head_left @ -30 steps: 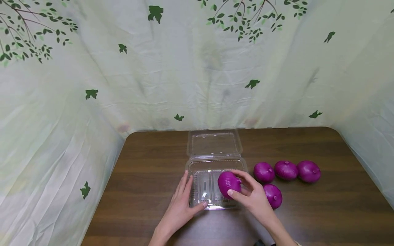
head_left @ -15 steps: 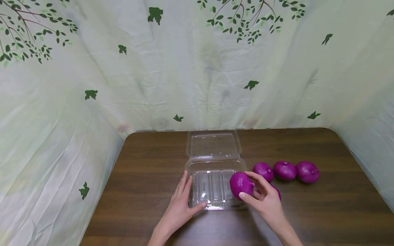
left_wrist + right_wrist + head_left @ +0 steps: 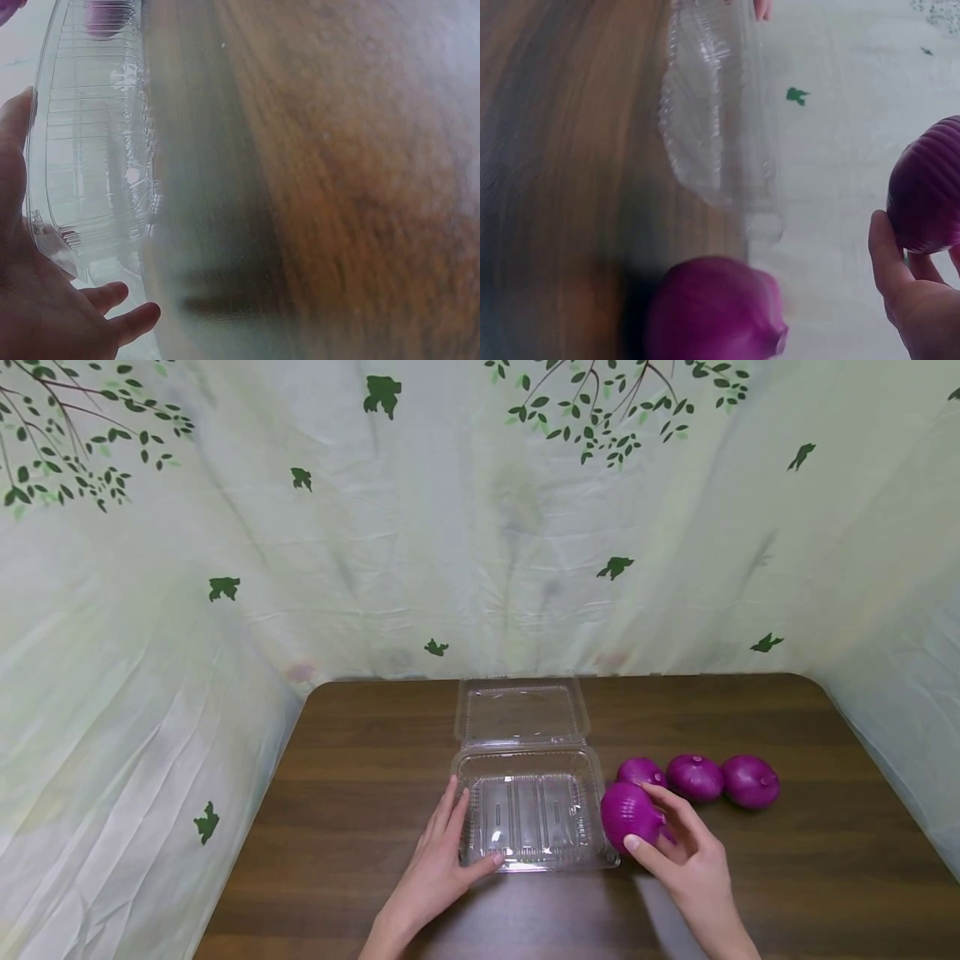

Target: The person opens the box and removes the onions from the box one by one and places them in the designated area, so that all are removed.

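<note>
My right hand holds a purple onion between thumb and fingers, just past the right rim of a clear plastic clamshell container. In the right wrist view the same onion is raised in the fingers, while another onion sits lower on the table. My left hand rests along the container's left side with straight fingers, its thumb at the front rim. The left wrist view shows this hand beside the clear wall. Only the ribbed floor shows inside the container.
The container's lid lies folded back toward the table's far edge. Three onions stand in a row at the right: a near one, a middle one and a far one. A leaf-print cloth hangs behind the brown table.
My right hand has carried the onion rightward, from over the container to beyond its right rim. It now largely covers the front onion on the table. The left hand has stayed put.
</note>
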{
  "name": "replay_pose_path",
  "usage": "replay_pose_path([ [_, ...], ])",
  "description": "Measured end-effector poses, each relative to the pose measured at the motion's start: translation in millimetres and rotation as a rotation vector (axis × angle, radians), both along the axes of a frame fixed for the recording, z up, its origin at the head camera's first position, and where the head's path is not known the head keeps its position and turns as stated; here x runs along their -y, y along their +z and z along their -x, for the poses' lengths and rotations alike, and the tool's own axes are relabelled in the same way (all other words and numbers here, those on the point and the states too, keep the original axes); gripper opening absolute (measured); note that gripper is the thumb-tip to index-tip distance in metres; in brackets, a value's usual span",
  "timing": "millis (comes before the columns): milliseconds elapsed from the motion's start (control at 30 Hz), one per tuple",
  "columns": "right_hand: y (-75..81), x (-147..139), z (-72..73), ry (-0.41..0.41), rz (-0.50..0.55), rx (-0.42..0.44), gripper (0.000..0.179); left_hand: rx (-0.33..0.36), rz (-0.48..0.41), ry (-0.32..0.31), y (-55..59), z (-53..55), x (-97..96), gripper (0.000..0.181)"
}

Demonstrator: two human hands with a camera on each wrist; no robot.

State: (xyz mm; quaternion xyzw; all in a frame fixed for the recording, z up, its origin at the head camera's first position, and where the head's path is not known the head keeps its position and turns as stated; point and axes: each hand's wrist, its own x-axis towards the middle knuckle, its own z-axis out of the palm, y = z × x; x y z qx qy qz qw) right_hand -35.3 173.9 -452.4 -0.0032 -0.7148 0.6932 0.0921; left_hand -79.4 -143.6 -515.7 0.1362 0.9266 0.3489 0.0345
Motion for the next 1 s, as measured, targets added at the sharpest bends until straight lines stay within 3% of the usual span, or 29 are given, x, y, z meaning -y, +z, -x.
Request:
replay_pose_path([
  [267,-3.9,-14,-5.1,-0.061,0.009,0.006,0.070,0.002,0.001,0.000,0.5,1.4,-1.0,0.103],
  [700,-14.8,-34,-11.1,-0.268,0.133,0.021,0.071,0.005,0.005,0.010,1.2,-0.7,-1.1,0.104],
  [1000,-29.5,-53,-13.9,-0.415,0.131,0.108,0.070,0.008,0.011,0.005,1.4,0.0,-1.9,0.107],
])
